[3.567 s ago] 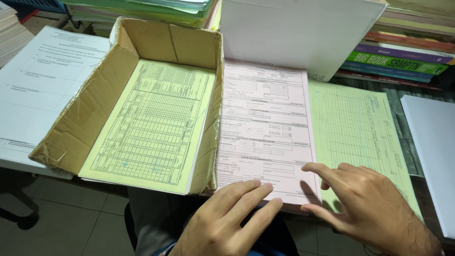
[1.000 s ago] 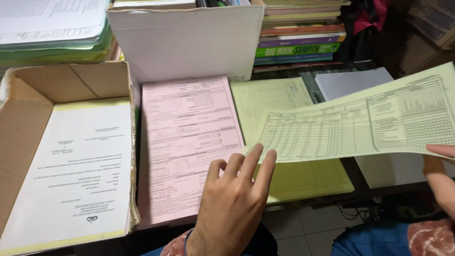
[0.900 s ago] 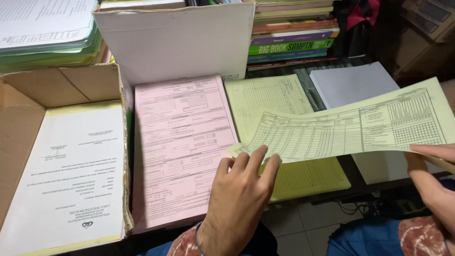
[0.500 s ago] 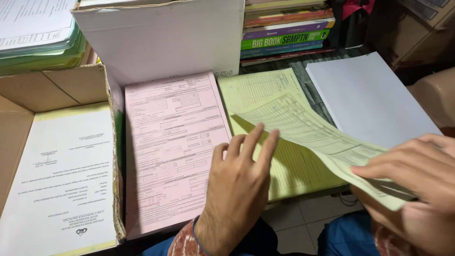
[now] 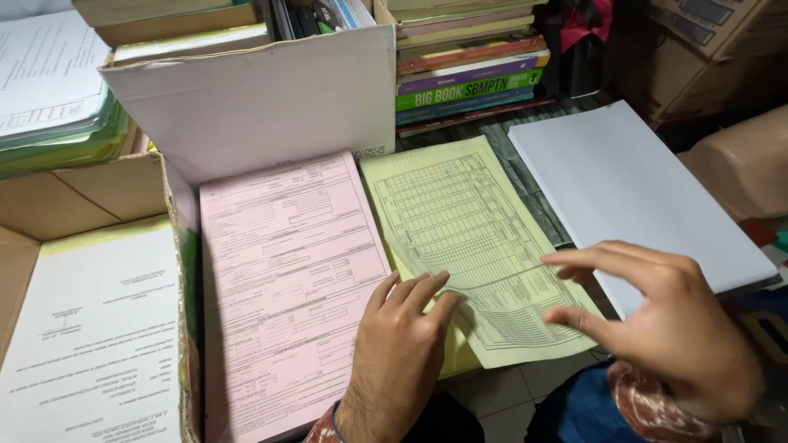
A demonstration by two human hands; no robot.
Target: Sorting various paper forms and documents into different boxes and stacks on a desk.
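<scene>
Pressing yellow sheet: left hand; right hand hovering.

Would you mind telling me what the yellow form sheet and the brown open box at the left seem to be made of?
Yellow form sheet: thin matt paper, apparently; its near edge curls.
Brown open box: likely corrugated cardboard, dull, with creased flaps.

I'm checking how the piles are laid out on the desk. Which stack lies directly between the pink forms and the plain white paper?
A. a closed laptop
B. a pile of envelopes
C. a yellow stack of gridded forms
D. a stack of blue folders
C: the yellow stack of gridded forms sits right of the pink forms and left of the white paper, with the right hand over its top sheet.
</scene>
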